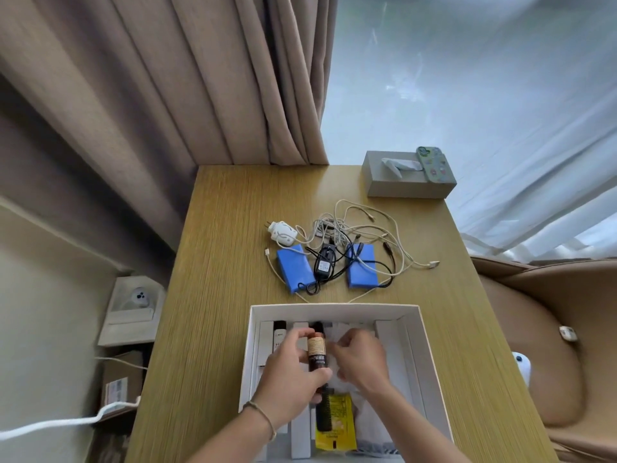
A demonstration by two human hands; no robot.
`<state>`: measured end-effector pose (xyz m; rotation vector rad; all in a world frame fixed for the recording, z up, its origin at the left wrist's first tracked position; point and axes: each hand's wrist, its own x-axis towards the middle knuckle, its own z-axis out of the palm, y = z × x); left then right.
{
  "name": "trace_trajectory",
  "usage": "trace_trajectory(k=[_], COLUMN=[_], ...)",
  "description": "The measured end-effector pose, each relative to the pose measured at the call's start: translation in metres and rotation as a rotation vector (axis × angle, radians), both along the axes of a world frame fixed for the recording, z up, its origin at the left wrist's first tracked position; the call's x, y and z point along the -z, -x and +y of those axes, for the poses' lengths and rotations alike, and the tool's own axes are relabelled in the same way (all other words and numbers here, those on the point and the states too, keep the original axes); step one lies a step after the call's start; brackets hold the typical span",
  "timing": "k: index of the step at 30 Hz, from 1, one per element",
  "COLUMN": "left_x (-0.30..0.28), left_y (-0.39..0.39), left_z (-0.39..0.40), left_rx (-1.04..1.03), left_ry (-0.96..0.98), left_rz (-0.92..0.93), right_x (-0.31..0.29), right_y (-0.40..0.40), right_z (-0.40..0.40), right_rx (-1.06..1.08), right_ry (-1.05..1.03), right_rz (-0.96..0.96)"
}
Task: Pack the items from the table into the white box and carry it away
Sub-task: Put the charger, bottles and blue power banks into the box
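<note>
The open white box [412, 315] sits at the near edge of the wooden table [217, 262]. Over its middle, my left hand [287, 372] grips a brown bottle [316, 352] with a tan label. My right hand [362, 357] is just right of the bottle, fingers curled on white wrapping inside the box. A yellow packet [337, 429], a black comb [325, 412] and white dividers lie in the box. Beyond the box lie two blue packs [295, 267] [362, 270], a black adapter [324, 262], a white plug [283, 233] and tangled white cables [360, 228].
A grey tissue box [400, 182] with a phone [435, 162] on it stands at the table's far right corner. Curtains hang behind. A tan chair [551, 345] is to the right. Cardboard boxes [133, 312] and a white cable [66, 422] lie on the floor at left.
</note>
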<state>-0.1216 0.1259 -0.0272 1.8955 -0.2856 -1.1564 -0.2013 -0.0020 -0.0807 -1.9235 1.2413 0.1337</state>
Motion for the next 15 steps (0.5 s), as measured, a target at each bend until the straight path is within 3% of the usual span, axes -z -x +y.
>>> trace_trajectory(k=[3,9,12,15], left_x=[0.007,0.013,0.016,0.015], left_y=[0.004,0.006,0.008,0.01], left_z=[-0.011,-0.029,-0.034,-0.038], left_rx=[0.049,0.097,0.09,0.026], left_ry=[-0.07,-0.153,-0.146,-0.124], left_rz=[-0.026,-0.164,-0.198,-0.179], right_x=[-0.005,-0.017,-0.02,-0.019], right_y=[0.014,0.046,0.047,0.037], right_z=[-0.01,-0.022,-0.021,-0.016], right_rx=[-0.061,-0.573,-0.639,-0.502], right_ry=[-0.001,0.275,0.432,0.283], right_rz=[-0.053,-0.076,-0.014,0.047])
